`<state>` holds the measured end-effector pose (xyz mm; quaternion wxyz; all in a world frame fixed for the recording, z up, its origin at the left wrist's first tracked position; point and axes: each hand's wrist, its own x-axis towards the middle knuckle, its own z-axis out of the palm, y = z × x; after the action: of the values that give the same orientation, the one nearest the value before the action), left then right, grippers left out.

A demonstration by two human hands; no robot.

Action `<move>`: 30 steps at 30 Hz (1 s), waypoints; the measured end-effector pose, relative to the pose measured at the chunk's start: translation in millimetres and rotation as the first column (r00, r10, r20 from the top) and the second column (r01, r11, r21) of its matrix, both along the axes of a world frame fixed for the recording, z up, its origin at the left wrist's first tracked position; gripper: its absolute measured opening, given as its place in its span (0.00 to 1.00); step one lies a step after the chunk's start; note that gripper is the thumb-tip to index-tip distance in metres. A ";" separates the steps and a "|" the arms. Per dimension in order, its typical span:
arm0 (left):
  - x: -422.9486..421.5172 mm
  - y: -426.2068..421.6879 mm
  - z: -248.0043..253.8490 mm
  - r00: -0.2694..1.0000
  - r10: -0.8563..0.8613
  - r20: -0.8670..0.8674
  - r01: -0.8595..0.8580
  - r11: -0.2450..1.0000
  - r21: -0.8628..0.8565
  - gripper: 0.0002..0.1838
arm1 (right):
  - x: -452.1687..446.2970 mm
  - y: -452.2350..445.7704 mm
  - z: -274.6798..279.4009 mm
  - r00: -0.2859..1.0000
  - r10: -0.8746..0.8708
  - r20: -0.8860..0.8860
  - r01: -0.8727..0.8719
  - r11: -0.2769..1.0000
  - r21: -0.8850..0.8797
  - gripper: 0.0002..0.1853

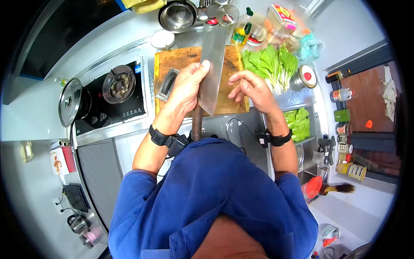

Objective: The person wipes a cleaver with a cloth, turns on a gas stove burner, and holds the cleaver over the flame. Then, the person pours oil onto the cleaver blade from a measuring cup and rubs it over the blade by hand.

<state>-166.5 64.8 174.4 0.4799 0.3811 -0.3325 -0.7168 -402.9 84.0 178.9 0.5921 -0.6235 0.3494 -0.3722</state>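
left hand (pixel 187 88) had the cleaver (pixel 213 64) pinched under its thumb, other fingers hidden, probably to keep clear of the edge, while the right hand (pixel 255 90) hung beside it, fingers loosely spread

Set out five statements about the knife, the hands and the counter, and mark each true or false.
1. The left hand holds the knife. True.
2. The right hand grips the knife's handle. False: it is apart from the knife, with nothing seen in it.
3. Leafy greens lie to the right of the cutting board. True.
4. The burner is to the right of the cutting board. False: it is to the left.
5. The knife's handle points away from the person's body. False: it points toward it.
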 end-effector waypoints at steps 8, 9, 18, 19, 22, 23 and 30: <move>2.1 2.8 -15.1 0.963 -0.270 -0.012 0.270 0.961 0.049 0.18 | 29.6 -3.3 30.6 0.992 -0.044 -0.122 0.042 0.999 -0.013 0.21; 2.3 0.0 -19.1 0.959 -0.283 -0.012 0.284 0.958 0.046 0.18 | 33.4 -1.5 32.6 0.992 -0.076 -0.103 0.074 0.997 -0.017 0.20; 8.9 -14.3 -13.0 0.911 -0.412 -0.040 0.413 0.908 0.074 0.19 | 45.8 -1.5 35.1 0.986 -0.136 -0.094 0.144 0.987 0.075 0.10; 9.5 -16.2 -11.9 0.898 -0.436 -0.051 0.439 0.896 0.069 0.20 | 47.4 -1.5 35.2 0.983 -0.155 -0.096 0.162 0.984 0.070 0.10; 13.2 -23.5 -28.2 0.879 -0.473 -0.054 0.476 0.878 0.046 0.21 | 51.2 -2.0 35.7 0.978 -0.186 -0.092 0.196 0.973 0.120 0.11; 13.9 -25.5 -35.2 0.880 -0.471 -0.067 0.473 0.880 0.029 0.22 | 51.9 -2.0 35.3 0.979 -0.176 -0.105 0.188 0.976 0.113 0.12; 26.0 -35.2 -49.3 0.853 -0.521 -0.038 0.522 0.852 0.039 0.21 | 58.5 2.1 31.0 0.978 -0.200 -0.055 0.203 0.978 0.054 0.16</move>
<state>-140.5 29.6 125.1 0.2627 0.2788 -0.4000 -0.8326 -344.4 86.1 210.0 0.5609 -0.5759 0.4362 -0.4043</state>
